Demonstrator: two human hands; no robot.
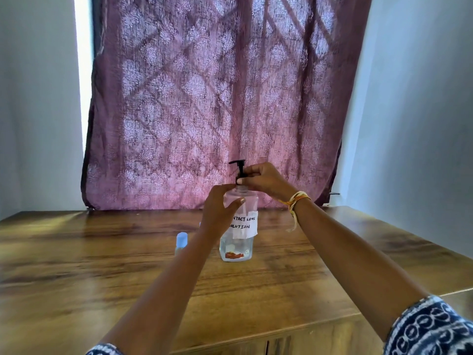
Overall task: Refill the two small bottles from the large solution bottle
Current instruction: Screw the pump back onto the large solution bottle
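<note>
Large solution bottle (239, 226) stands upright mid-counter (102, 265), left hand (220, 208) wrapped around its shoulder, right hand (263, 179) pinching the black pump collar (240, 179), apparently unscrewing it; lifting the pump out likely comes next, with one small bottle (181, 242) visible beside it.

The large solution bottle (239, 226) stood upright on the wooden table (102, 265), its white label hand-lettered. The left hand (220, 208) gripped its clear shoulder, and the right hand (263, 179) pinched the collar of the black pump (239, 170). At nine o'clock from the bottle, partly behind the left forearm, stood a small bottle (181, 241) with a pale blue cap. A patterned mauve curtain (217, 98) hung behind, at twelve o'clock.
</note>
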